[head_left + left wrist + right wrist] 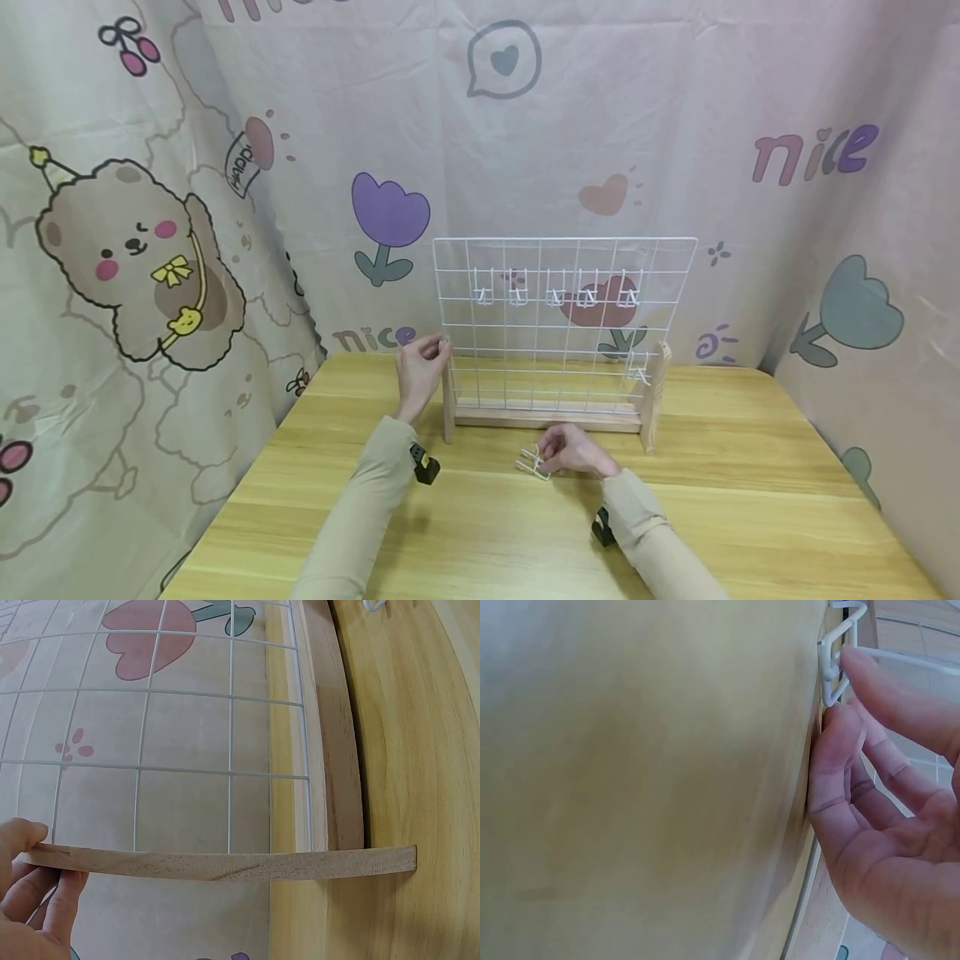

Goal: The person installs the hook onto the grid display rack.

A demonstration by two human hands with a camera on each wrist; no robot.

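Observation:
A white wire grid panel stands upright in a wooden base with side posts. My left hand holds the top of the left wooden post, thumb on one face and fingers on the other in the left wrist view. In front of the base, close over the table, my right hand pinches a white wire hook between thumb and forefinger. The right wrist view shows the thumb tip against the wire of this hook, with the other fingers curled behind.
Several white wire hooks hang in a row across the upper grid. Another hook hangs low at the right, near the right wooden post. The wood-grain table reaches back to a printed curtain.

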